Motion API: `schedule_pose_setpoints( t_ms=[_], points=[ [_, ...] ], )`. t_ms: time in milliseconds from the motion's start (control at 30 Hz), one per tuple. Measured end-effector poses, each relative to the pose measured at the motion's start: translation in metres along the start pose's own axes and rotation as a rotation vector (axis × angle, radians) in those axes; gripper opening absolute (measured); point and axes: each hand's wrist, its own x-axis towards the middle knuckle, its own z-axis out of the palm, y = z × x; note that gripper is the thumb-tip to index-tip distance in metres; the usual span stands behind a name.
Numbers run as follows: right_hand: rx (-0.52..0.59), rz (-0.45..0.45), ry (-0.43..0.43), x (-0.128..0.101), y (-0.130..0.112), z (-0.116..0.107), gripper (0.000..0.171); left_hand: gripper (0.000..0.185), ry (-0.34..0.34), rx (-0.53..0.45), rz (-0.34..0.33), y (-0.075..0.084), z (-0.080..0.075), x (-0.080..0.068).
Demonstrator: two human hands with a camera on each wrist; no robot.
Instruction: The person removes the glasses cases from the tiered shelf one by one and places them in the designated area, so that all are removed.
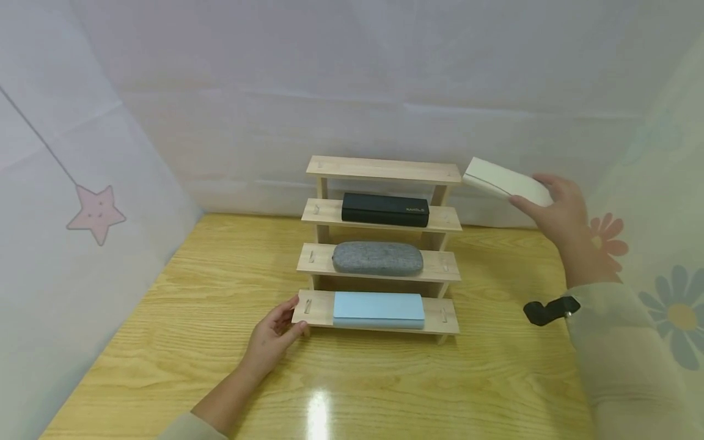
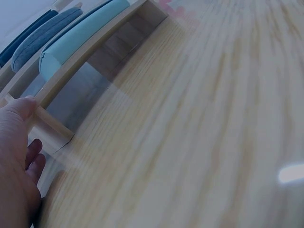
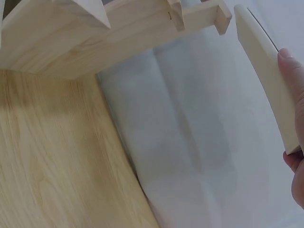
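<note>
So, right hand [image 1: 566,211]: pinching white case [image 1: 508,181]
Left hand [image 1: 269,342]: gripping bottom shelf [image 1: 319,308]
Top shelf [image 1: 385,169]: carry's likely target; case probably needs levelling

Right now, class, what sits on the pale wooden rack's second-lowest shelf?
A rounded grey fabric case sits on that shelf. The part beneath the case, and its inside, cannot be seen.

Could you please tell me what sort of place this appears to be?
Probably a screened-off indoor tabletop workspace, though little beyond it shows: pale, creased sheet-like walls, one bearing a pink star, border a wood-grain table, where a tiered wooden rack holds three cases.
</note>
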Motion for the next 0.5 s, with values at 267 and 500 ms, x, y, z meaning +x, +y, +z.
schedule_pose_setpoints(
  t_ms=[267,500],
  points=[
    [-0.051,0.039,-0.022,-0.009,0.018,-0.005,0.083,0.056,0.004,0.003,0.01,-0.001,0.0,0.001],
    [-0.066,0.047,-0.024,-0.016,0.034,-0.004,0.084,0.057,-0.001,-0.009,-0.007,-0.002,0.001,0.001]
  ],
)
